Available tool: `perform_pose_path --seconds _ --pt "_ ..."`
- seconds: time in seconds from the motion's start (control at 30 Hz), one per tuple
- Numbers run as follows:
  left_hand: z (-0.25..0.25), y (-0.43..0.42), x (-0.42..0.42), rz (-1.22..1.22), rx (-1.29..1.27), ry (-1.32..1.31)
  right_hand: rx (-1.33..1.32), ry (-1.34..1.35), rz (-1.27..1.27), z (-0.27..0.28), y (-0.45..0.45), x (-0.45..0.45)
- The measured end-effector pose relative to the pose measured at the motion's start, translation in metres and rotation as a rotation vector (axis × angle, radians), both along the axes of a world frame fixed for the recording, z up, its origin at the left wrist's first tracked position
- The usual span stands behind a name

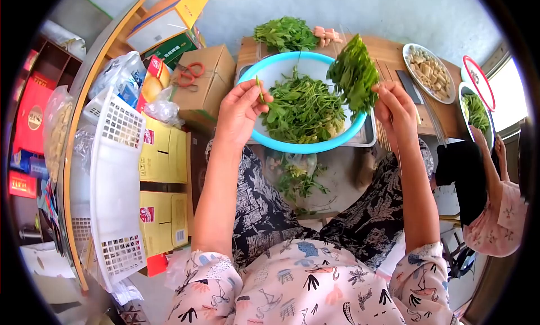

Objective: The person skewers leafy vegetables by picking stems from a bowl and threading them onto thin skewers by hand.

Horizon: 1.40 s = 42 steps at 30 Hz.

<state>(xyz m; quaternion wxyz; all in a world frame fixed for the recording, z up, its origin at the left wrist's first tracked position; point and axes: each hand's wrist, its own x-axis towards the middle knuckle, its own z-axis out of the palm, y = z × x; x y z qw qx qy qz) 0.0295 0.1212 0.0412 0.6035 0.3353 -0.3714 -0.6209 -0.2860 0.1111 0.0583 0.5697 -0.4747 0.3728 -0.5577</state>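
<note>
A blue-rimmed basin [312,147] holds a heap of loose leafy greens [304,108]. Above its left side, my left hand [242,108] is closed, pinching a thin green stem [259,87] between thumb and fingers. At the basin's right edge, my right hand [396,108] is closed on a skewer of leafy greens [354,75]. The leaves are bunched thickly on its upper part, and the thin stick runs down below my fingers.
A bunch of greens [286,34] and pinkish pieces [327,36] lie behind the basin. Plates of pale pieces [430,72] and greens [476,112] stand right, near a person's sleeve [498,221]. Scissors [190,75] rest on a cardboard box [211,86]. Stems [301,181] lie below the basin.
</note>
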Motion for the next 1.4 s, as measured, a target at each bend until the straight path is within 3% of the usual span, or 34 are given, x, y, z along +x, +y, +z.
perform_pose_path --seconds 0.23,0.57,1.4 --pt "0.026 0.046 -0.03 0.013 -0.015 0.098 0.036 0.093 0.075 0.042 0.097 0.003" --pt "0.047 0.102 -0.033 -0.01 -0.081 -0.003 0.08 0.223 0.313 0.069 0.185 0.024" --pt "0.032 0.112 -0.041 -0.02 0.084 0.139 0.141 0.192 0.345 0.045 0.175 0.039"
